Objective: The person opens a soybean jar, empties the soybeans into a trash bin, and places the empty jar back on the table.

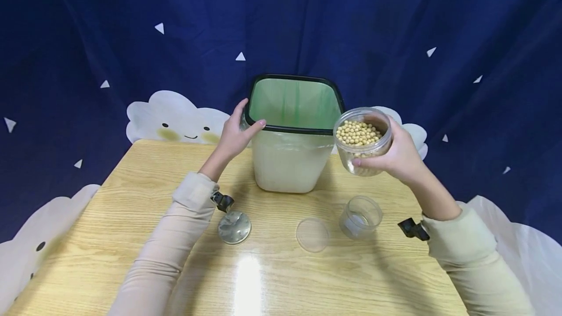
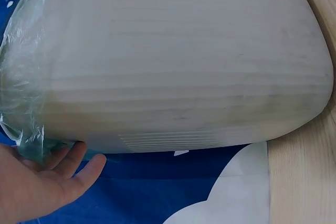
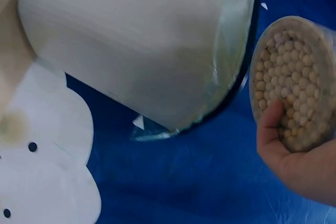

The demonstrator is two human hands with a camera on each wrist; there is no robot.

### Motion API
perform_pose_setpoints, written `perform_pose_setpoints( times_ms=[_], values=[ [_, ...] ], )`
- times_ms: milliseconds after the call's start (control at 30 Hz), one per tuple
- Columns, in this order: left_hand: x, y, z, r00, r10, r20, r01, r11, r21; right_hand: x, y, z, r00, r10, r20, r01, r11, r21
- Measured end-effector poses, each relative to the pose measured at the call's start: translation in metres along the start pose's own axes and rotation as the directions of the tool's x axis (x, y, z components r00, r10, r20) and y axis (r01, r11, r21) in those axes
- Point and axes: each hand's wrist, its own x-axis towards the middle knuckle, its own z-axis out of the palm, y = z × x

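A white trash bin (image 1: 290,162) with a black rim and a green plastic liner (image 1: 294,104) stands upright at the back of the table. My left hand (image 1: 237,130) grips its rim at the left corner, thumb over the front edge; in the left wrist view, fingers (image 2: 76,174) show by the bin's side and the liner's overhang. My right hand (image 1: 399,152) holds a clear plastic jar (image 1: 364,160) of round, beige beans (image 1: 357,133), tilted toward the bin, at the right of its rim. In the right wrist view the beans (image 3: 289,85) show through the jar's base.
On the wooden table (image 1: 175,238) in front of the bin are a silver round lid (image 1: 234,228), a clear flat disc (image 1: 312,234) and a small clear cup (image 1: 361,216). A dark blue curtain (image 1: 197,23) with white cloud shapes hangs behind.
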Motion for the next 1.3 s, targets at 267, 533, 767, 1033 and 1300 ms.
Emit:
perform_pose_setpoints(
  times_ms=[267, 533, 767, 1033, 1300],
  values=[
    [-0.004, -0.003, 0.003, 1.000, 0.002, -0.014, -0.002, 1.000, -0.011, 0.035, -0.021, -0.021, 0.998, 0.063, 0.017, -0.061, 0.993, -0.101],
    [-0.008, -0.002, 0.007, 0.999, 0.023, -0.046, -0.024, 0.999, -0.027, 0.065, -0.029, -0.033, 0.995, 0.095, 0.043, -0.090, 0.989, -0.118],
    [-0.010, -0.002, 0.008, 0.999, 0.002, -0.039, -0.004, 0.999, -0.034, 0.084, -0.027, -0.031, 0.986, 0.147, 0.076, -0.117, 0.943, -0.312],
    [-0.010, -0.001, 0.009, 0.999, -0.005, -0.038, 0.004, 0.999, -0.041, 0.111, -0.022, -0.015, 0.983, 0.141, 0.117, -0.066, 0.867, -0.493],
    [-0.007, 0.002, 0.014, 1.000, -0.017, -0.011, 0.016, 0.999, -0.034, 0.133, -0.011, -0.003, 0.959, 0.200, 0.201, 0.027, 0.641, -0.767]
  ],
)
